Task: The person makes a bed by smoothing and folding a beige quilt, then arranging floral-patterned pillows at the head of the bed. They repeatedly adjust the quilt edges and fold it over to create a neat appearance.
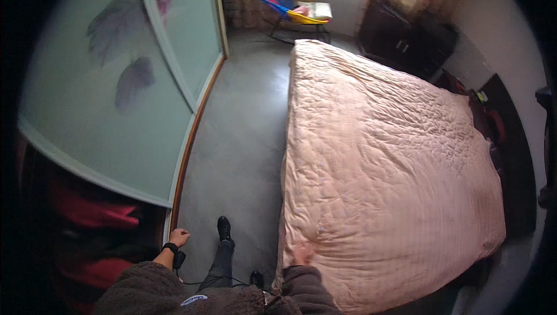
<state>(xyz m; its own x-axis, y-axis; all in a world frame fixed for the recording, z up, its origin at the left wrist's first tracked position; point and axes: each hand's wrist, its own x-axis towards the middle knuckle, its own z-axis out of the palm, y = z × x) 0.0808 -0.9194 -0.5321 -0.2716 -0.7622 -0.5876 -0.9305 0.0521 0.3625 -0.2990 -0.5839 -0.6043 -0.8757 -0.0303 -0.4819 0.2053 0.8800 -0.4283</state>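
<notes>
While the person stands between the wardrobe and the bed, the right hand [303, 253] is at the near left part of the pink bedspread [377, 158], seemingly touching it; it is blurred, so I cannot tell whether it grips the cloth. The bedspread covers the bed on the right, wrinkled at the far end and smoother at the near end. On the left, the other hand, the left hand [179, 236], hangs near the wardrobe door [110, 83], fingers loosely curled, a black band [170, 247] on its wrist; how far it is closed I cannot tell. A pale oval label [194, 300] on the brown jacket [148, 289] carries dark lettering, too small to read surely. Grey flowers decorate the door. Red cloth [96, 207] shows near left; a colourful chair [293, 6] stands far off.
</notes>
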